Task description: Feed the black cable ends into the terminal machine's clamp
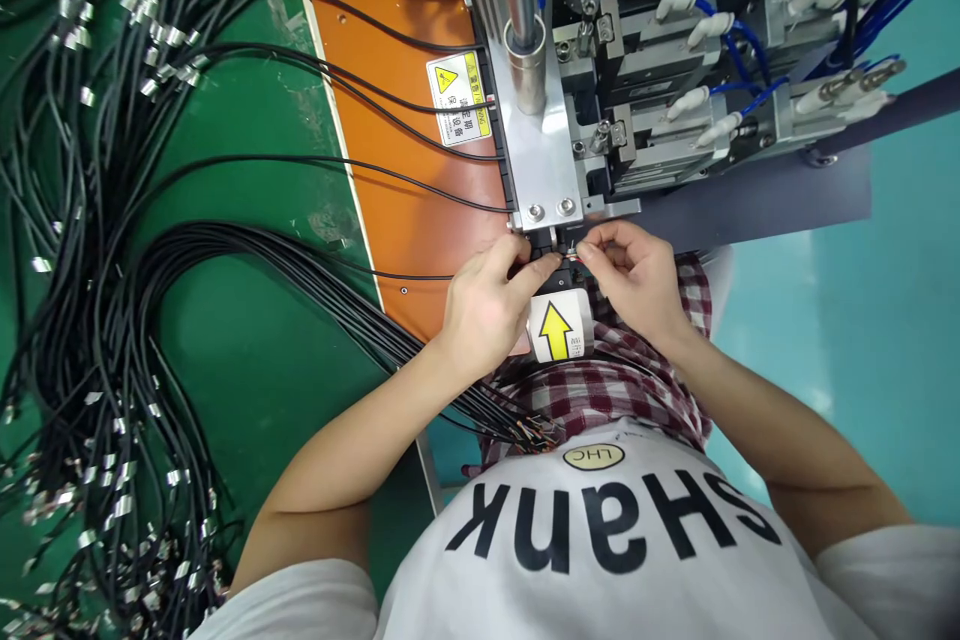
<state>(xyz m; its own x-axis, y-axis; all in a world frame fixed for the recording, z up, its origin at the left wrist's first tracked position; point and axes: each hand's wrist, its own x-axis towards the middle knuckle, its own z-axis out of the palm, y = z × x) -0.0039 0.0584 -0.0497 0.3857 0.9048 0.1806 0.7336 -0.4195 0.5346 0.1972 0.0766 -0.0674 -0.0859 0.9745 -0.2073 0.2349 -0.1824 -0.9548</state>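
Observation:
My left hand [489,305] is closed at the near end of the machine's metal track [544,165], its thumb stretched toward the right. A single black cable [409,275] runs across the orange plate and under this hand. My right hand [637,278] pinches the thin wire ends [571,256] of that cable, just right of the left thumb tip. Beneath the fingers is a small black holder [556,280], partly hidden. A label with a yellow arrow [556,330] sits just below it. Several other black cables enter the track's left side farther up.
A thick bundle of black cables [300,265] curves over the green table [292,170] and ends in stripped wires at my lap. More cables with silvery tags [124,490] lie at left. Pneumatic cylinders [664,50] with blue hoses stand at right. A warning label [459,98] is on the orange plate [405,110].

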